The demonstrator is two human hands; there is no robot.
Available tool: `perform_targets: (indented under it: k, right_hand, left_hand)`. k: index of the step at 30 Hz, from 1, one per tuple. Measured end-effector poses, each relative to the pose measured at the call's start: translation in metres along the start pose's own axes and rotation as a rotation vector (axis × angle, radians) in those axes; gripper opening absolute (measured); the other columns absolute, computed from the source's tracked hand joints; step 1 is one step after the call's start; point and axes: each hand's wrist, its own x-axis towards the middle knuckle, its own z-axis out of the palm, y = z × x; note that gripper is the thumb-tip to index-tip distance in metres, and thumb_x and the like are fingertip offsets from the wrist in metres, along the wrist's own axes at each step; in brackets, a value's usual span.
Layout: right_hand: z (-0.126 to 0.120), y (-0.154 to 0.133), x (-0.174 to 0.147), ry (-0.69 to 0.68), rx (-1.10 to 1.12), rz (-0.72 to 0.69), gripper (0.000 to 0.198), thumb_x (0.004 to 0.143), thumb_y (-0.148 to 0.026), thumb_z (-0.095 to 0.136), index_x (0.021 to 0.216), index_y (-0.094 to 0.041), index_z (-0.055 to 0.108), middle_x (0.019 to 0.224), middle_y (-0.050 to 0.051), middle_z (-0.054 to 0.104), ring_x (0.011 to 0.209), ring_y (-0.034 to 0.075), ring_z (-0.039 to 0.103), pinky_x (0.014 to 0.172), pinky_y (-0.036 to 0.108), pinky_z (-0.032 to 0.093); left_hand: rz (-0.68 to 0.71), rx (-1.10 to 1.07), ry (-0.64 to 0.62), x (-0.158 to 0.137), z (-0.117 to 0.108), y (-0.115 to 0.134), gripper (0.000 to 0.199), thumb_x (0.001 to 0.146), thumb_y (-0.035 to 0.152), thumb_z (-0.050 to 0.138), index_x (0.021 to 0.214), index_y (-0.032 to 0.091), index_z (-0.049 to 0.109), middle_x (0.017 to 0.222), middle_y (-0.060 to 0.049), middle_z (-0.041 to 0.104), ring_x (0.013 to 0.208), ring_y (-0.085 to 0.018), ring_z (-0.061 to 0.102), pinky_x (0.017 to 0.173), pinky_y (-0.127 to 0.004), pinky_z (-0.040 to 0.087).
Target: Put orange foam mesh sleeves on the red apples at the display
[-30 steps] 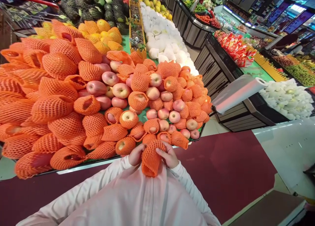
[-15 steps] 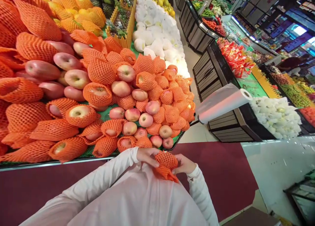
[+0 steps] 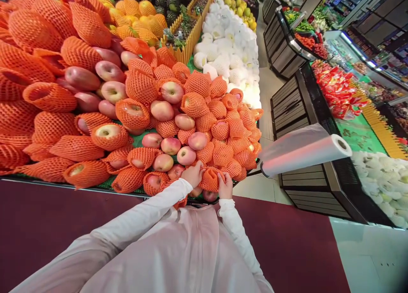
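An apple wrapped in an orange foam net [image 3: 209,180] rests at the front corner of the apple display, between my two hands. My left hand [image 3: 193,174] is closed at its left side, fingers pinching the net's edge. On the opposite side my right hand [image 3: 225,186] pinches the net too, thumb and fingers together. Bare red apples [image 3: 186,156] lie just behind and to the left of my left hand. Another apple [image 3: 210,195] shows below the net, close to the display's edge. Netted apples [image 3: 223,153] are piled behind my hands.
A roll of clear plastic bags [image 3: 302,155] juts out right of the display. White-netted fruit [image 3: 228,50] and netted yellow fruit [image 3: 137,18] sit farther back. Across the aisle stand dark slatted produce stands [image 3: 293,110]. Dark red matting [image 3: 287,237] covers the floor near me.
My hands have moved forward from my chest to the display's front corner, carrying the netted apple there. The view has shifted, with the bag roll now lower and farther right.
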Motion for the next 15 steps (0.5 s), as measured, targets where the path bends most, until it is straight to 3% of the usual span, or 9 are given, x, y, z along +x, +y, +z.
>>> perform_targets:
  k: [4, 8, 12, 15]
  right_hand:
    - [-0.006, -0.007, -0.003, 0.011, -0.134, -0.001, 0.034, 0.079, -0.05, 0.054, 0.094, -0.022, 0.064, 0.096, 0.008, 0.069, 0.092, 0.026, 0.06, 0.092, 0.039, 0.041]
    - [-0.006, -0.007, -0.003, -0.004, -0.124, 0.024, 0.04, 0.081, -0.051, 0.055, 0.105, -0.021, 0.067, 0.103, 0.012, 0.07, 0.102, 0.03, 0.06, 0.099, 0.044, 0.037]
    - [-0.004, 0.004, 0.002, -0.035, 0.037, 0.048, 0.04, 0.08, -0.051, 0.056, 0.103, -0.02, 0.07, 0.11, 0.011, 0.07, 0.112, 0.029, 0.057, 0.106, 0.046, 0.034]
    - [0.001, 0.008, 0.004, -0.096, 0.266, 0.046, 0.038, 0.079, -0.049, 0.057, 0.103, -0.022, 0.069, 0.107, 0.008, 0.071, 0.114, 0.025, 0.058, 0.104, 0.042, 0.04]
  left_hand:
    - [-0.056, 0.012, -0.014, -0.002, 0.005, 0.008, 0.031, 0.098, 0.035, 0.033, 0.113, 0.019, 0.055, 0.084, -0.014, 0.07, 0.081, -0.03, 0.068, 0.07, -0.038, 0.048]
    - [-0.027, -0.067, -0.01, -0.001, 0.006, 0.005, 0.028, 0.097, 0.032, 0.035, 0.111, 0.02, 0.057, 0.081, -0.012, 0.069, 0.079, -0.028, 0.068, 0.07, -0.035, 0.046]
    - [0.052, -0.227, 0.035, 0.004, 0.008, -0.003, 0.018, 0.095, 0.029, 0.042, 0.095, 0.02, 0.057, 0.079, -0.006, 0.067, 0.075, -0.021, 0.064, 0.069, -0.03, 0.044]
    - [0.104, -0.359, 0.1, 0.01, 0.007, -0.001, 0.021, 0.092, 0.035, 0.048, 0.079, 0.019, 0.051, 0.074, -0.001, 0.063, 0.069, -0.016, 0.06, 0.065, -0.026, 0.043]
